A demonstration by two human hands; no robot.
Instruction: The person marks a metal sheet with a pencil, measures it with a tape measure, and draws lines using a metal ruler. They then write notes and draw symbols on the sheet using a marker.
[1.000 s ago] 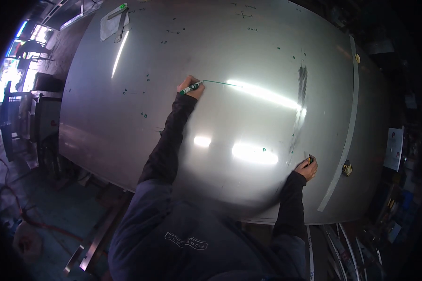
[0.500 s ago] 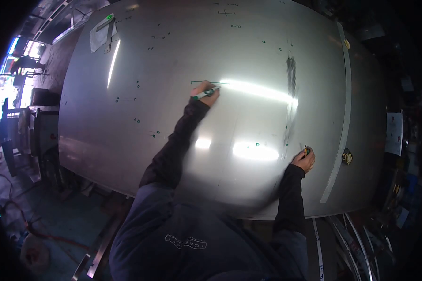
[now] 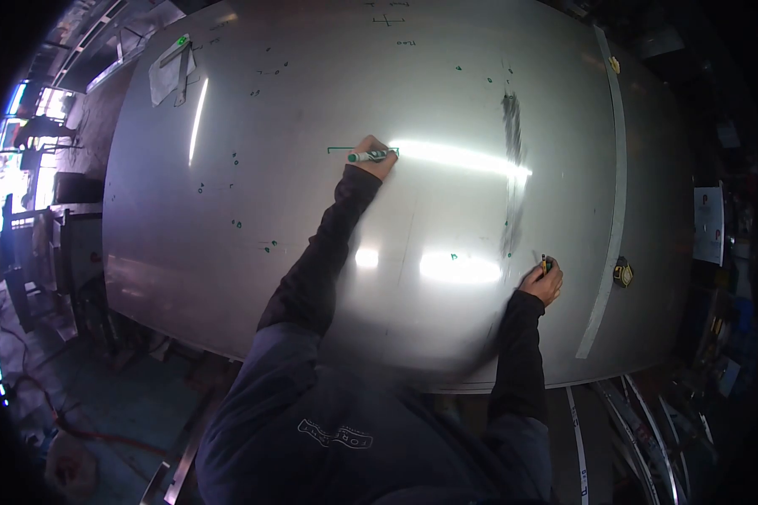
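My left hand [image 3: 376, 162] is closed round a white marker with a green end [image 3: 368, 156]. The marker's other end is at the right end of a green bracket-like line [image 3: 338, 150] on a large grey metal sheet [image 3: 303, 194]. To the lower right, my right hand [image 3: 547, 286] rests on the sheet. Its fingers are closed on a small dark object [image 3: 545, 265], too small to name. Several small green marks are scattered over the sheet, and a dark smudge [image 3: 512, 139] runs down its right part.
A long metal strip [image 3: 612, 210] lies along the right side, with a yellow and black tape measure [image 3: 622, 273] beside it. At the upper left are a metal square [image 3: 183, 80] and a pale sheet [image 3: 162, 79]. Metal strips [image 3: 579, 446] stand below the near edge.
The view has shifted slightly. My left hand has moved right along the green line, and the marker lies more level. The green line now has a short stroke at its right end.
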